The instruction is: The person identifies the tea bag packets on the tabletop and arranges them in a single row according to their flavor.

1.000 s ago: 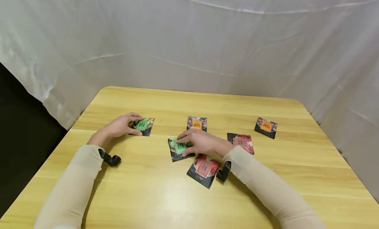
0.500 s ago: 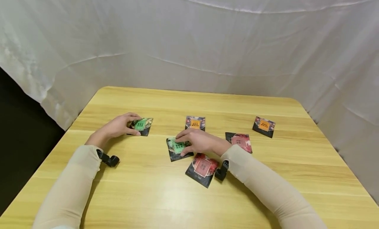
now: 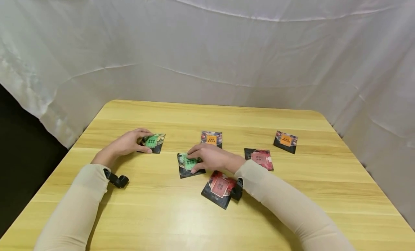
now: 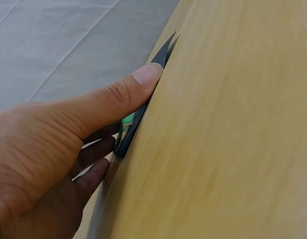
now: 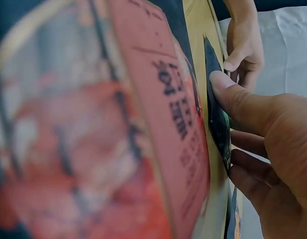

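Six small dark sachets lie on a yellow wooden table point(image 3: 162, 215). My left hand point(image 3: 144, 141) pinches a green-labelled sachet point(image 3: 154, 142) at the left, thumb on its near edge and fingers over its far side. In the left wrist view the thumb point(image 4: 138, 82) presses that sachet's edge point(image 4: 127, 133), which is lifted slightly off the wood. My right hand point(image 3: 193, 160) grips a second green-labelled sachet point(image 3: 187, 166) at the centre, thumb at its near edge and fingers on top. The right wrist view shows that thumb point(image 5: 233, 99) on the dark sachet point(image 5: 218, 122).
Two orange-labelled sachets lie further back, one at the centre point(image 3: 211, 139) and one at the right point(image 3: 285, 141). One red-labelled sachet point(image 3: 259, 158) lies right of my right hand and another point(image 3: 218, 188) under my right wrist. White cloth point(image 3: 207, 56) hangs behind the table.
The head view has shifted a little. Both hands stay on their green sachets; the central sachet has slid slightly to the left.
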`<action>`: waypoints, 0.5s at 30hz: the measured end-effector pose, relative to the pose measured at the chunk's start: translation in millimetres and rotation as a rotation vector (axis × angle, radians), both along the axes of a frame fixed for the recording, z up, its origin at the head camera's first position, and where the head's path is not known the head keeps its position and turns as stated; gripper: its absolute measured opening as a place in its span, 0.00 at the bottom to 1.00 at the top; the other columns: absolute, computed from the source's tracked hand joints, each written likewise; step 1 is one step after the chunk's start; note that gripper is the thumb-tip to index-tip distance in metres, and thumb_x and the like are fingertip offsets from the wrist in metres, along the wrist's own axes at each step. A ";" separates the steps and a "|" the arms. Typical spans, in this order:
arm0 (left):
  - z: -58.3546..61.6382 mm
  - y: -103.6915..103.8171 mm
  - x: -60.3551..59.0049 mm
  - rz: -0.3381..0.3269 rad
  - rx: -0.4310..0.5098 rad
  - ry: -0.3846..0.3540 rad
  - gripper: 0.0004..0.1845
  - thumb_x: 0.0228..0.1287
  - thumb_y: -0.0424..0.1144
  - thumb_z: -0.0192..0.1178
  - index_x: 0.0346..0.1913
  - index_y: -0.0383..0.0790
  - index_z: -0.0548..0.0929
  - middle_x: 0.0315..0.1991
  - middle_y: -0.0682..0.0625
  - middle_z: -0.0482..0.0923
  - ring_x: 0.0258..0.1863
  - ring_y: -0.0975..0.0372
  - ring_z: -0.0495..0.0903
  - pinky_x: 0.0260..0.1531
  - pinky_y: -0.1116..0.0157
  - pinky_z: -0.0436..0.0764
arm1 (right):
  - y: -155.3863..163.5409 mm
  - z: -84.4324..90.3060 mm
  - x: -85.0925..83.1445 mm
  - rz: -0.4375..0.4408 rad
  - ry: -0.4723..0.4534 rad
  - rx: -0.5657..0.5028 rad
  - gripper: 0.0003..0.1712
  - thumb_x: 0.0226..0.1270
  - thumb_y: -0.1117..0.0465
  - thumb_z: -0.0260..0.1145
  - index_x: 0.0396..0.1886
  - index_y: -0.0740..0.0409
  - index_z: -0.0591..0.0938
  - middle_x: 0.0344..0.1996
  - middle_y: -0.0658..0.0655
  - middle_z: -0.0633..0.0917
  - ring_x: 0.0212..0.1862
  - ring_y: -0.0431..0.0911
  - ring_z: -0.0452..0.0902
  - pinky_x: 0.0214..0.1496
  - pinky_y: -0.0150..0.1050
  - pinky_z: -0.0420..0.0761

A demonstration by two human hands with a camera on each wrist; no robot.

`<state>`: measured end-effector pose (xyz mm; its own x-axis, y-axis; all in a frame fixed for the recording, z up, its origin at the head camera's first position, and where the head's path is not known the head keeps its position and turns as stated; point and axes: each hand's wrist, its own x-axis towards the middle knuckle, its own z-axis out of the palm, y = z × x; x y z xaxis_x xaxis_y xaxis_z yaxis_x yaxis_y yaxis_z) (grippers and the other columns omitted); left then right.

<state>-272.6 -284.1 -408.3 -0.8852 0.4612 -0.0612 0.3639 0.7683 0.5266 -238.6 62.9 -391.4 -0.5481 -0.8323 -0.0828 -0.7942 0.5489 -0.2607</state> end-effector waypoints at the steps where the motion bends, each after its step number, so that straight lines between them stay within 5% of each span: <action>1: -0.2 0.0 0.0 -0.001 0.001 -0.001 0.45 0.56 0.56 0.70 0.71 0.35 0.69 0.69 0.35 0.61 0.66 0.39 0.61 0.61 0.39 0.64 | -0.9 -0.3 -0.3 -0.002 -0.001 0.003 0.34 0.64 0.41 0.66 0.66 0.52 0.77 0.65 0.51 0.74 0.67 0.47 0.66 0.68 0.41 0.67; 15: -2.5 -1.9 -0.7 0.001 -0.001 -0.001 0.46 0.55 0.59 0.70 0.70 0.36 0.69 0.69 0.35 0.61 0.67 0.38 0.60 0.62 0.38 0.63 | -14.1 0.1 -3.8 -0.021 -0.023 0.004 0.34 0.67 0.42 0.64 0.68 0.52 0.75 0.65 0.53 0.72 0.66 0.47 0.67 0.67 0.40 0.69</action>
